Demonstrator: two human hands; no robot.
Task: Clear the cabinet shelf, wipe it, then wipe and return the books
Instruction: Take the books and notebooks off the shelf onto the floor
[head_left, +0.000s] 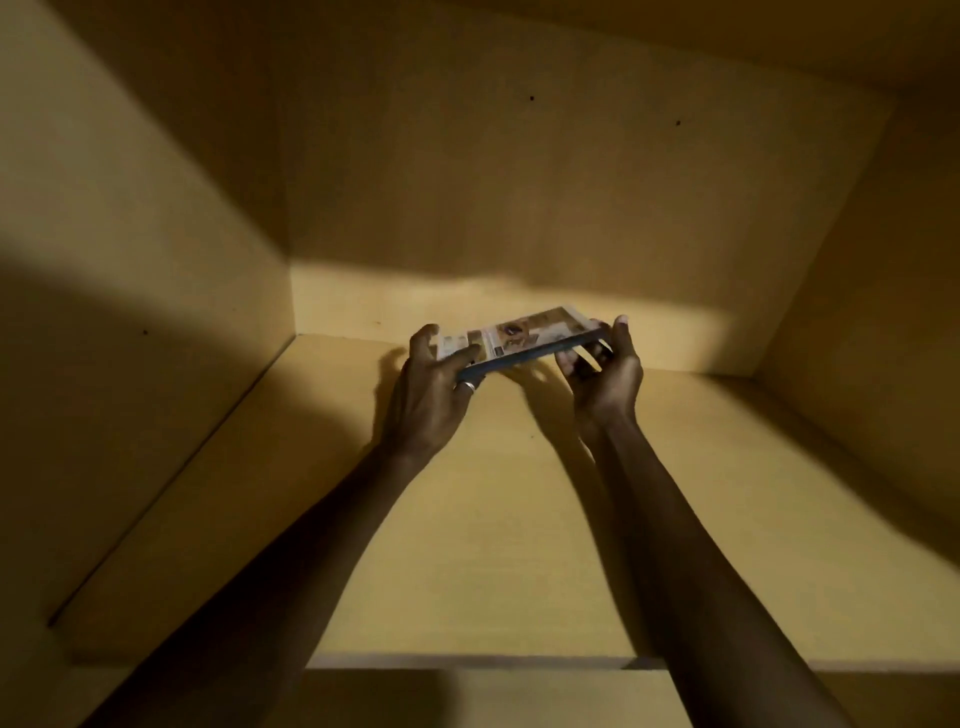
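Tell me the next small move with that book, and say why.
Probably lower the book flat onto the shelf near the back wall and let go. The left hand and the right hand each grip one end, holding it nearly level just above the bare board, and its shadow lies close beneath, so little travel seems left.

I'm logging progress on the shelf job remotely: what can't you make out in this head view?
- Book: cover print too small and blurred to read; whether it touches the shelf is unclear, since it hides its own underside.
- Left hand and right hand: fingers under the book hidden by it.
- Other books, cloth: outside the frame.
- Left cabinet wall: deep shadow.
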